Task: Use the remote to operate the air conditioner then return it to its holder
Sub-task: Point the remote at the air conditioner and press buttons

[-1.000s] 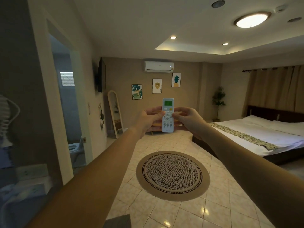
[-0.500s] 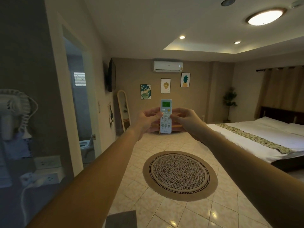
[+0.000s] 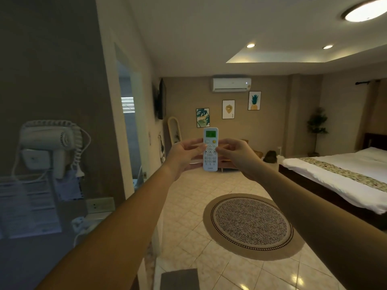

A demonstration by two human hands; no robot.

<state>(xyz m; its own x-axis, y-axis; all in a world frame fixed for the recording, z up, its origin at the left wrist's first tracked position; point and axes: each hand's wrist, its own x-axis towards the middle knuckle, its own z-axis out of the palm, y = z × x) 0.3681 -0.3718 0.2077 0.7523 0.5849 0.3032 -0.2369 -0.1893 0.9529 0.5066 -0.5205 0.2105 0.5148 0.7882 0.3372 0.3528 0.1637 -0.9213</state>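
Bedroom walls in tan fill my view, with a tiled floor [image 3: 188,237] running ahead to the far wall and a white bed [image 3: 339,176] along the right. On the tiles lies a round woven rug [image 3: 250,226]; on the near left wall hangs a hair dryer [image 3: 49,141] with its coiled cord. High on the far wall sits the air conditioner [image 3: 231,84], a small light showing on its right end. Both my arms reach out toward it, and between them I hold the remote [image 3: 210,149] upright, its green screen lit and its face toward me. My left hand [image 3: 184,155] grips its left edge, fingers curled round behind and thumb on the keypad; my right hand [image 3: 236,156] closes on the right edge in the same way. I judge the operating step to be under way, with the return to come. I cannot see any holder in this view, so searching for it one-handed could loosen my grip, and a drop onto hard tile might crack the casing. Two thumbs crowding small keys could also press the wrong one.
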